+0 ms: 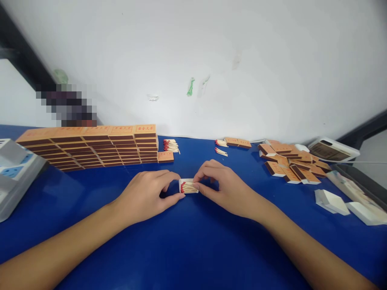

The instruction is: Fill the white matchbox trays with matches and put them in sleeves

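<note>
A small white matchbox tray, filled with red-tipped matches, lies in front of me on the blue table. My left hand grips its left end, thumb at the near corner and forefinger at the far one. At the right end, my right hand has thumb and forefinger closed over the plain ends of the matches; its fingertips partly hide that end of the tray. Just beyond lies a single closed matchbox, beside a loose pile of matches.
Matchboxes stand in a stacked wall at left, near a power strip. Small match groups and two flat matchboxes lie at the back. Right: heaped matchboxes, white trays, a phone-like object.
</note>
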`<state>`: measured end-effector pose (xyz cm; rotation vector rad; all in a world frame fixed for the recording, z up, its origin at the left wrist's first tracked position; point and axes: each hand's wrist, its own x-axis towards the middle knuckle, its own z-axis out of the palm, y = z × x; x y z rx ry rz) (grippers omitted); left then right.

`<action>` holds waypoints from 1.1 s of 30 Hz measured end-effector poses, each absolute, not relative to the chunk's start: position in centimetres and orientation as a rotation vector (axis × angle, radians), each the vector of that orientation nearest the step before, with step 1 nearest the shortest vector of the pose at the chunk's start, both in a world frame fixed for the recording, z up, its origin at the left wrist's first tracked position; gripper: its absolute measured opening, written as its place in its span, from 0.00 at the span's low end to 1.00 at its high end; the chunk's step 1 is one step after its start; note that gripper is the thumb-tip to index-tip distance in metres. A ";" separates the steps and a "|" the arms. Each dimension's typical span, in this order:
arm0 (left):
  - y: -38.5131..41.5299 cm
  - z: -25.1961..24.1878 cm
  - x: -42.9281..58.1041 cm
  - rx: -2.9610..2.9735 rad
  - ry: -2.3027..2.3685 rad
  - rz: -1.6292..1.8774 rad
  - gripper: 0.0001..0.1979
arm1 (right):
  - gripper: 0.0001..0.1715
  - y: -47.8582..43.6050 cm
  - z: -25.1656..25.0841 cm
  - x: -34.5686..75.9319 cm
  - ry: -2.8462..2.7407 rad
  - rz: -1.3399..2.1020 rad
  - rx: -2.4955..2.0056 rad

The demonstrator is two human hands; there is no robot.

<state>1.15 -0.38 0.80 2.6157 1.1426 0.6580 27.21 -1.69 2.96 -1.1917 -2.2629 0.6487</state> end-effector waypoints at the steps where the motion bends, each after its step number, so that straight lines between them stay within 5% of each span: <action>1: -0.4 0.8 1.1 2.619 1.138 0.658 0.11 | 0.05 -1.7 2.9 27.2 -2.263 0.655 -1.195; 33: -0.5 0.8 1.1 2.639 1.136 0.633 0.12 | 0.06 -1.9 2.4 27.0 -2.330 0.509 -1.194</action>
